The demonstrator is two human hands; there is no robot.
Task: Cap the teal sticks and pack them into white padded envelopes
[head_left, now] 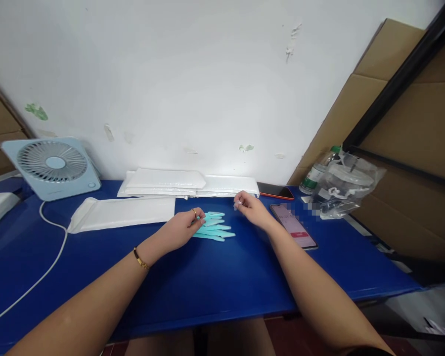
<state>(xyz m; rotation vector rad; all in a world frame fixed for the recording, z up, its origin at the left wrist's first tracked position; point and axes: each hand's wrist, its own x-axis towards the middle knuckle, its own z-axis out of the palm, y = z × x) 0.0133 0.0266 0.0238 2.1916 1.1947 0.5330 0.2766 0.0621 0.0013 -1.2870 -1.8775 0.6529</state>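
Observation:
Slim teal plastic pieces [217, 228] with tapered ends lie fanned out on the blue tabletop. My left hand [180, 228] is at their left end, thumb and fingers pinched on the uppermost piece; its fingers hide the other ends. To the right, above the table, my right hand [251, 208] is closed in a pinch. Something small and whitish shows at its fingertips, too small to name. A flat white padded envelope [133, 211] lies left of my left hand. Behind both hands is a stack of white padded envelopes [163, 181].
A light blue fan [55, 165] stands at the left, its white cable [55, 257] running across the table. At the right are a lit phone [294, 227], a dark phone [275, 191], a bottle [313, 177] and a bagged cup [344, 183]. A wall rises behind.

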